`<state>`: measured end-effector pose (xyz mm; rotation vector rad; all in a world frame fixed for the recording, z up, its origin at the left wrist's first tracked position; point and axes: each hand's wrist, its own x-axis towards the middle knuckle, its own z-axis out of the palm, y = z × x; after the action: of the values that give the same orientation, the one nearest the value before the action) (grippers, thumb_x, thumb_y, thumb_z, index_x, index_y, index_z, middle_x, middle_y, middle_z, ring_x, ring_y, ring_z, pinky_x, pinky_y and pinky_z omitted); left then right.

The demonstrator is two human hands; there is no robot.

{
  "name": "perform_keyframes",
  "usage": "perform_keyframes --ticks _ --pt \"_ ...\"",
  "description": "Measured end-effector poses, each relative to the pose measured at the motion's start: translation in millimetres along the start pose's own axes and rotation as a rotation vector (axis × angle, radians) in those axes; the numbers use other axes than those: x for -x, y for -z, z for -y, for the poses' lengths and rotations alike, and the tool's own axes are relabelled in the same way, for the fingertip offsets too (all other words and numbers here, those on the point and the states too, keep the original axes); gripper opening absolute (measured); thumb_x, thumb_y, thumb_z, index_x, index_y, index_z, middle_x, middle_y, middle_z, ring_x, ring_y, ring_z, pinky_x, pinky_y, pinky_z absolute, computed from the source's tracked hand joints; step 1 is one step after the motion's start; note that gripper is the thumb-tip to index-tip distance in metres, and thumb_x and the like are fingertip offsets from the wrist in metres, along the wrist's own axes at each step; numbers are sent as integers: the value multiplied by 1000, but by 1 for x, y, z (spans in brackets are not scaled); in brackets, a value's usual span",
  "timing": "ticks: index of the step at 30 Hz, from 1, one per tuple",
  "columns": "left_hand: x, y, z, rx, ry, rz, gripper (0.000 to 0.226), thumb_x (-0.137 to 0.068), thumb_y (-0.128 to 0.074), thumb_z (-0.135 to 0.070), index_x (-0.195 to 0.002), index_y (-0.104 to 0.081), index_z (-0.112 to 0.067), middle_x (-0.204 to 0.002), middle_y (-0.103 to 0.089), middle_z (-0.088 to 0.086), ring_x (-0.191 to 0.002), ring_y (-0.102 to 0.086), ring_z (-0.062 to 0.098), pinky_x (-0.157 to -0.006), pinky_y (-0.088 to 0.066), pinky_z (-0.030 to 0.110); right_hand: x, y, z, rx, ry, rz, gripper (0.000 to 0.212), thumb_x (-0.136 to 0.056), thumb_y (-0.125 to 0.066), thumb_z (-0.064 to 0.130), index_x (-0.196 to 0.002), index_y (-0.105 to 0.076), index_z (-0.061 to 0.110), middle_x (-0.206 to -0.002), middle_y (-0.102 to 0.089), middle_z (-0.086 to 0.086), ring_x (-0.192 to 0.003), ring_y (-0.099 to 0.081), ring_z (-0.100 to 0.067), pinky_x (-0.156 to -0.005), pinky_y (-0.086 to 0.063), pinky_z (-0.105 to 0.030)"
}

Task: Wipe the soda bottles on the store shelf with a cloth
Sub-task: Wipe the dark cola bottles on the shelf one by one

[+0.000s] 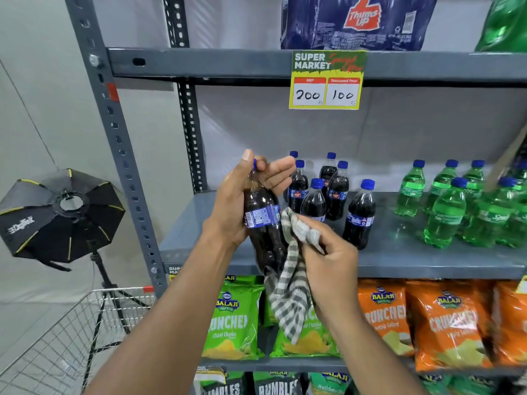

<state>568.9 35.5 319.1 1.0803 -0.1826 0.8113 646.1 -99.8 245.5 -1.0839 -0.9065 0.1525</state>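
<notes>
- The grey metal shelf [399, 260] fills the centre and right of the frame; its slotted upright runs down from the upper left.
- A black softbox light [57, 218] on a stand sits at the left edge, with a wire shopping cart [65, 337] below it in the lower left.
- Chip bags on the lower shelf read "BALAJI": green ones [233, 317] at bottom centre, orange ones [453, 323] at bottom right.
- A blue "Thums Up" pack [356, 21] lies on the top shelf, upper centre.
- Green soda bottles [445, 212] stand at the right of the middle shelf; dark cola bottles [336, 192] with blue caps cluster at its centre.
- The left hand [242, 195] rises from the bottom, its grip clamped around a dark cola bottle [263, 223] held tilted in front of the shelf, thumb up beside the blue cap.
- The right hand [330, 263] has its grip pinched on a grey-and-white checked cloth [288, 289], pressing it against the bottle's right side; the rest hangs down.
- The price tag [326, 79] reads "SUPER MARKET", "MRP 200" and "100".
</notes>
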Motion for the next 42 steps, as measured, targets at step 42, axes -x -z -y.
perform_keyframes --ticks 42 --pt "-23 1 25 -252 -13 -43 33 -105 -37 -34 -84 -56 -18 -115 -76 16 -117 -69 26 -94 -54 31 2 16 4 847 622 333 53 -71 -37 1 -110 -73 11 -108 -61 -1 -95 -51 -26 -79 -50 -41"
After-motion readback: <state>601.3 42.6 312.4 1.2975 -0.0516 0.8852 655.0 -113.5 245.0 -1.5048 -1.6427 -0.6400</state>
